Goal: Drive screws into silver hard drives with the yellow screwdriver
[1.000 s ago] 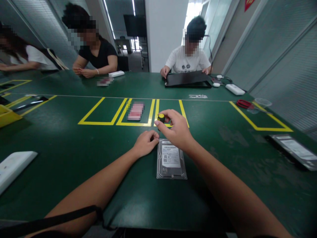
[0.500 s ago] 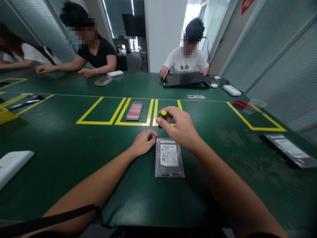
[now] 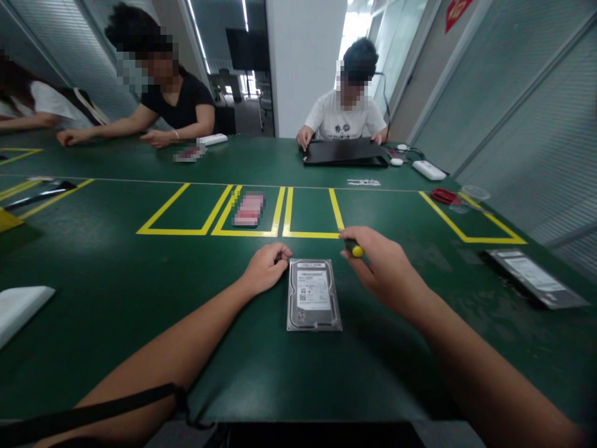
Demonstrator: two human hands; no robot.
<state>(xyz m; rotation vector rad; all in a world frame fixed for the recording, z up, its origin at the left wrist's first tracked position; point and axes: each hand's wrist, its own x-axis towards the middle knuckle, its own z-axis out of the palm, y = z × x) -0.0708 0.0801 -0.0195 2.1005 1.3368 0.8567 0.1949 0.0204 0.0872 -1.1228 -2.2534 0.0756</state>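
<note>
A silver hard drive (image 3: 315,314) with a white label lies flat on the green table in front of me. My left hand (image 3: 269,266) rests on the table at the drive's far left corner, fingers curled together. Whether they pinch anything small cannot be seen. My right hand (image 3: 380,258) is closed around a screwdriver (image 3: 357,251) with a black and yellow handle, off to the right of the drive and above the table. The screwdriver's shaft is mostly hidden by the fingers.
Yellow tape (image 3: 310,235) marks boxes beyond the drive, one holding a pink pixelated item (image 3: 249,210). Another drive-like unit (image 3: 536,279) lies right, near red cable (image 3: 445,196). A white device (image 3: 23,308) sits left. Across the table, a person (image 3: 345,118) handles a black panel (image 3: 345,151).
My right hand has moved right and toward me with the screwdriver, away from the drive's far left corner; the handle is now tilted. My left hand stays at that corner.
</note>
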